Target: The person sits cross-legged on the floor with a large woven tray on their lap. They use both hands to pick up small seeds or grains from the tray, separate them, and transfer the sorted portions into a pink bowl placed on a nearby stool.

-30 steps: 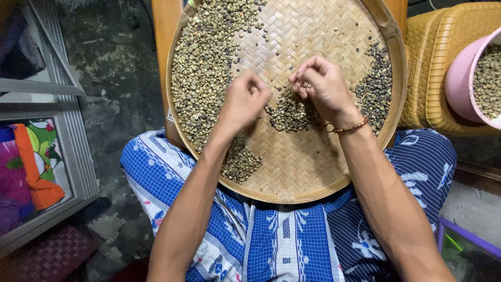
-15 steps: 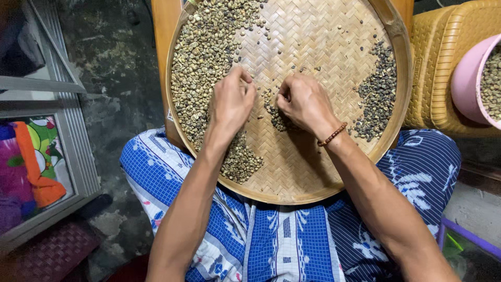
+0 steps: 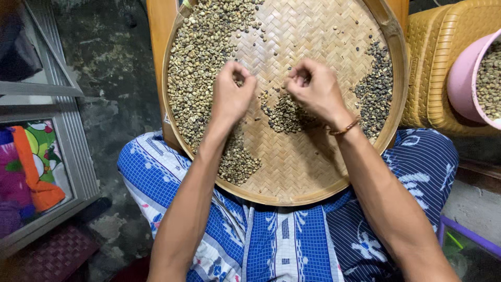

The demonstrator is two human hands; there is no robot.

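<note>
A round woven bamboo tray [image 3: 308, 162] rests on my lap. A broad pile of pale green beans [image 3: 201, 57] covers its left side, and a smaller heap of dark beans [image 3: 376, 91] lies at its right edge. A little cluster of mixed beans [image 3: 284, 112] sits in the middle. My left hand [image 3: 232, 94] hovers over the edge of the pale pile with its fingers curled in. My right hand [image 3: 313, 89], a bead bracelet on its wrist, is raised over the middle cluster with its fingertips pinched together; I cannot see whether it holds beans.
A pink tub [image 3: 472, 78] of beans stands on a yellow woven plastic stool [image 3: 428, 68] at the right. A wooden board [image 3: 159, 36] lies under the tray's left side. A metal-framed panel [image 3: 73, 151] and bright cloth [image 3: 28, 167] are at the left, on a stained concrete floor.
My right hand has lifted off the middle cluster and moved slightly right, fingertips pinched. My left hand has shifted a little up and its fingers have curled in.
</note>
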